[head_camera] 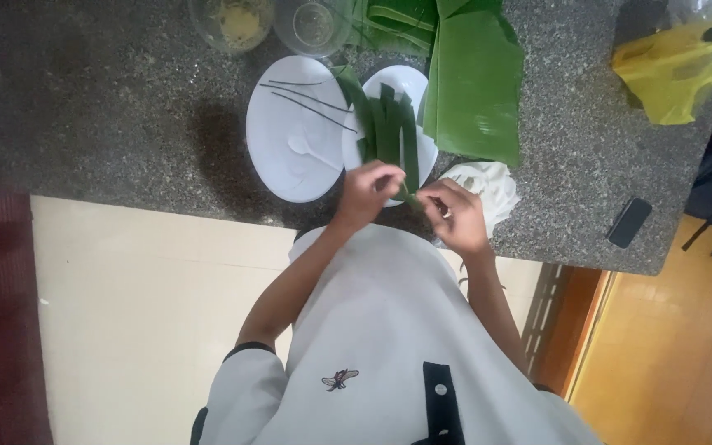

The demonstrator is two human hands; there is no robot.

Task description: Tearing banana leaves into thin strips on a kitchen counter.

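Head view. Leaf strip [409, 177]: narrow, dark green, one of several cut strips [385, 124] laid side by side on the right-hand white plate [412, 80]. Judged light, thin and limp; likely to tear along its grain, so best taken flat between fingertips close to the end. Long axis runs away from the person toward the far side of the worktop [125, 99]; near end points at the body, over the plate's near rim.

Left hand [368, 191]: grip pinched together on the strip's near end. Right hand [455, 216]: grip closed on the same end, just beside the left.

Adjacent: second white plate [278, 156] with thin leaf ribs [311, 99] and a small white spoon [311, 152]; folded banana leaf [475, 82]; two clear bowls [232, 21]; white cloth [492, 185]; yellow bag [673, 70]; black phone [630, 222].
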